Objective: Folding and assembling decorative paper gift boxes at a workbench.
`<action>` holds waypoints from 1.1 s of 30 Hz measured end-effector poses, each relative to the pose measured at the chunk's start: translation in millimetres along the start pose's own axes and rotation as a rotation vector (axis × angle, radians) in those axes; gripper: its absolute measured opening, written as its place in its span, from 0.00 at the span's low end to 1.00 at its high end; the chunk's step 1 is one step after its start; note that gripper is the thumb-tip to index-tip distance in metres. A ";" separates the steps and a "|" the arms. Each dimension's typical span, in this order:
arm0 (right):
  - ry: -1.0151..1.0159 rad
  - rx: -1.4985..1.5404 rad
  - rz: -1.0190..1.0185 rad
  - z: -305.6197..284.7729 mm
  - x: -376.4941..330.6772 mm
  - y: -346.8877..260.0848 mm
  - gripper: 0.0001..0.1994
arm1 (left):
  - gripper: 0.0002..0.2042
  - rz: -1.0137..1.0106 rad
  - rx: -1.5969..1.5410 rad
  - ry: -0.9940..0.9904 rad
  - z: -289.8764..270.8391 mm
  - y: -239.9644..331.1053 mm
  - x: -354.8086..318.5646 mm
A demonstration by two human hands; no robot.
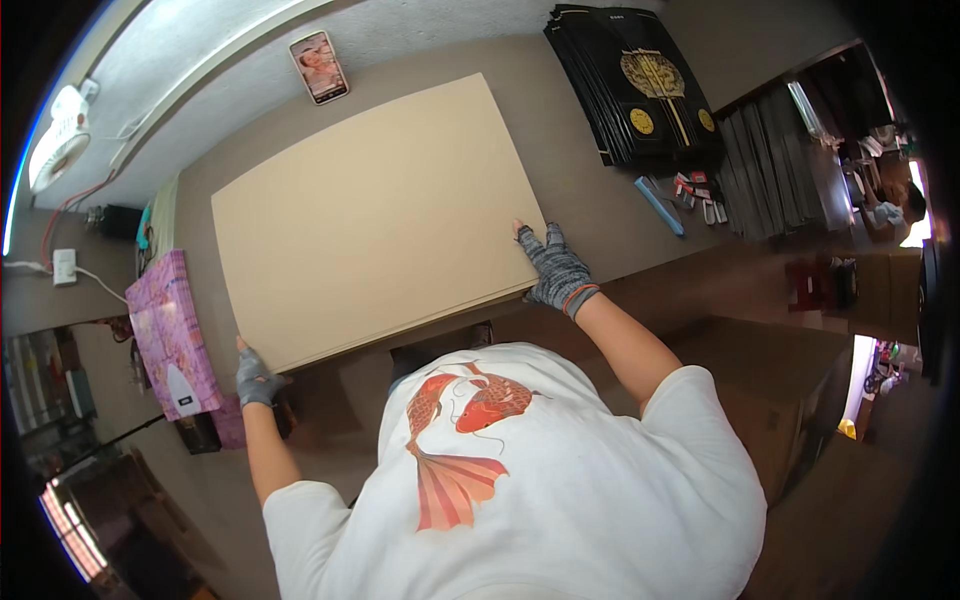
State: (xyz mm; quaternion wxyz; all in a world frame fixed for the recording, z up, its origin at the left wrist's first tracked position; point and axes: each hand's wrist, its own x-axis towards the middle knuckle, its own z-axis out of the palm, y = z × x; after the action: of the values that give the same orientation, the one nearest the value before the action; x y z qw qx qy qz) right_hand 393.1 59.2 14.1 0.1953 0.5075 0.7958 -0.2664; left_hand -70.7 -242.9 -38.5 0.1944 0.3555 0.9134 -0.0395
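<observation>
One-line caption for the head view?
Both gloved hands, left and right, grip a stack of tan sheets on a brown table.

I see the stack of large sheets (375, 215) lying flat on the table (560, 130), near its front edge. My left hand (255, 378) is at the stack's near-left corner, my right hand (553, 268) at its near-right corner, both touching it. Behind the stack, a phone (319, 67) lies at the table's far edge. Left of the stack, a flat packet (172, 330) sits at the table's side. To the right and behind, a pile of flat boxes (637, 85); before that pile, a flat stick (659, 206) and small clips (700, 195), near each other, well apart from the stack.
</observation>
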 end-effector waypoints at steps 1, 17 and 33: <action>-0.006 0.008 0.009 0.6 -0.7 2.4 0.58 | 0.68 0.007 0.008 -0.008 1.4 -2.6 2.9; 0.218 0.304 -0.062 12.2 30.7 125.2 0.27 | 0.72 -0.079 -0.098 0.031 -9.9 22.5 -24.2; 0.394 -0.232 -0.347 73.1 -17.5 113.3 0.21 | 0.30 0.543 -0.299 0.377 -31.0 158.8 -38.5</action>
State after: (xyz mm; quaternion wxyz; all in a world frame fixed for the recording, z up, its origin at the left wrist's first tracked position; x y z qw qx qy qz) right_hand 506.4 40.3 -58.4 0.0451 0.3802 0.9185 -0.0990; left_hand 50.5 -142.6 15.3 0.0758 0.5537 0.8012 0.2138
